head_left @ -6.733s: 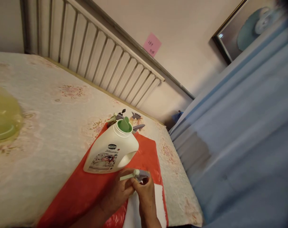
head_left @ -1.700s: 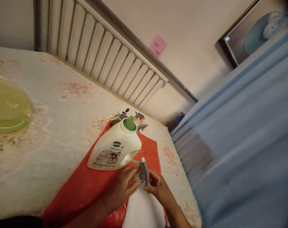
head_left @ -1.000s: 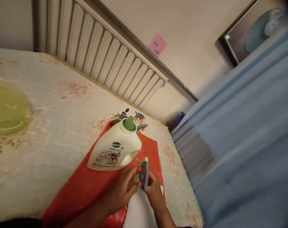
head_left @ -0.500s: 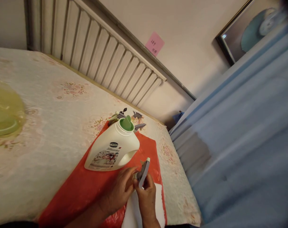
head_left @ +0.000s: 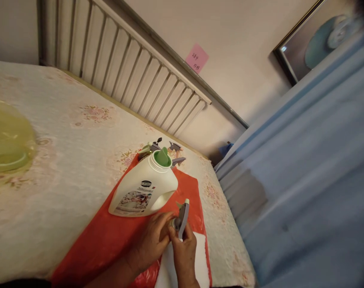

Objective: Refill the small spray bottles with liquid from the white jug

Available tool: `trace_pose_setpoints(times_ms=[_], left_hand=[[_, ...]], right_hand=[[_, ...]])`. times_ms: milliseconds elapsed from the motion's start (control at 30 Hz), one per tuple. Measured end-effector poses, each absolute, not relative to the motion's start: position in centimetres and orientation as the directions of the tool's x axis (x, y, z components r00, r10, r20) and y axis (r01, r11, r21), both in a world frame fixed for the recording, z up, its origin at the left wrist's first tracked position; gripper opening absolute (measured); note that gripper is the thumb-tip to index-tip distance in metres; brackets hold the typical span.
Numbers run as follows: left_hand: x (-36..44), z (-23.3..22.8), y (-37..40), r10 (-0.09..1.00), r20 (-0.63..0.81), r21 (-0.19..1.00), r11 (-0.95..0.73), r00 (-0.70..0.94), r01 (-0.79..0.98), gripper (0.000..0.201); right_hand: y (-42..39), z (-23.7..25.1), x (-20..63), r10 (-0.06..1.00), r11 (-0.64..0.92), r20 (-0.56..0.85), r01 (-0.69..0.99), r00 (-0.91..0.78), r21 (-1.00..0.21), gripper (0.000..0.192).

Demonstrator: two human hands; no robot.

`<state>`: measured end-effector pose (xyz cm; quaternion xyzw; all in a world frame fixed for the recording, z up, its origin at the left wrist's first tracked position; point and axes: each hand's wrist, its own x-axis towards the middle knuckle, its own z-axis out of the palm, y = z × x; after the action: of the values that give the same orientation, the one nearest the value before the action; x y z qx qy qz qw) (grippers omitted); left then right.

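Note:
A grey trigger spray head (head_left: 184,216) with a pale tip is held between my two hands at the lower middle. My right hand (head_left: 184,245) is closed around its lower part. My left hand (head_left: 154,238) has its fingers bent in at the ribbed collar; what its fingertips grip is partly hidden. Just beyond the hands, a big cream detergent jug (head_left: 144,188) stands upright with a green pouring insert (head_left: 163,157) in its uncapped mouth. Under them lie a red plastic sheet (head_left: 110,236) and a white cloth or paper (head_left: 202,254).
Behind the jug lie more grey spray heads (head_left: 175,147), partly hidden. A yellow translucent basin (head_left: 10,136) is at the left on the flowered tablecloth (head_left: 64,160). A radiator (head_left: 134,68) runs along the back wall, and a blue curtain (head_left: 304,180) hangs at the right.
The camera view has shifted slightly. The spray head is turned a little in my hands, so more of its collar shows. The jug stands as before.

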<state>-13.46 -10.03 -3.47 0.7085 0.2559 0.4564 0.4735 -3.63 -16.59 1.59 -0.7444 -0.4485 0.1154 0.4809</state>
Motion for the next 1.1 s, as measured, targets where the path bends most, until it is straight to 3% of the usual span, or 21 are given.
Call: trace_pose_setpoints(times_ms=[200,467,567,667,800,933,1100], left_hand=[[-13.5,-3.4,-10.0,0.792,0.395,0.908,-0.413,0.465,-0.069,0.041],[-14.2,-4.5,-10.4,0.730,0.434,0.886,-0.452,0.529,-0.103,0.063],[-14.4,-4.7,-10.4,0.743,0.380,0.924,-0.338,0.551,-0.181,0.059],[-14.2,-4.7,-10.0,0.798,0.201,0.963,-0.056,0.568,-0.263,0.059],[-13.5,-4.8,-9.2,0.844,0.014,0.905,0.218,0.536,-0.366,0.068],[-13.2,-5.0,-8.8,0.875,-0.056,0.898,0.255,0.482,-0.359,0.069],[-13.2,-4.9,-8.5,0.908,-0.085,0.917,0.232,0.410,-0.324,0.061]], right_hand=[[-16.4,1.3,-3.8,0.751,-0.196,0.227,0.538,0.620,-0.820,0.021],[-17.1,0.5,-4.1,0.713,-0.221,0.270,0.573,0.647,-0.789,0.035],[-17.0,-0.1,-4.1,0.709,-0.211,0.294,0.590,0.642,-0.779,0.037],[-16.8,-0.6,-4.2,0.691,-0.187,0.335,0.606,0.641,-0.773,0.037],[-16.6,-1.6,-4.5,0.698,-0.181,0.360,0.639,0.619,-0.748,0.041],[-16.4,-2.9,-4.8,0.682,-0.161,0.411,0.673,0.604,-0.722,0.063],[-16.3,-2.8,-4.9,0.678,-0.187,0.395,0.665,0.620,-0.723,0.065]])
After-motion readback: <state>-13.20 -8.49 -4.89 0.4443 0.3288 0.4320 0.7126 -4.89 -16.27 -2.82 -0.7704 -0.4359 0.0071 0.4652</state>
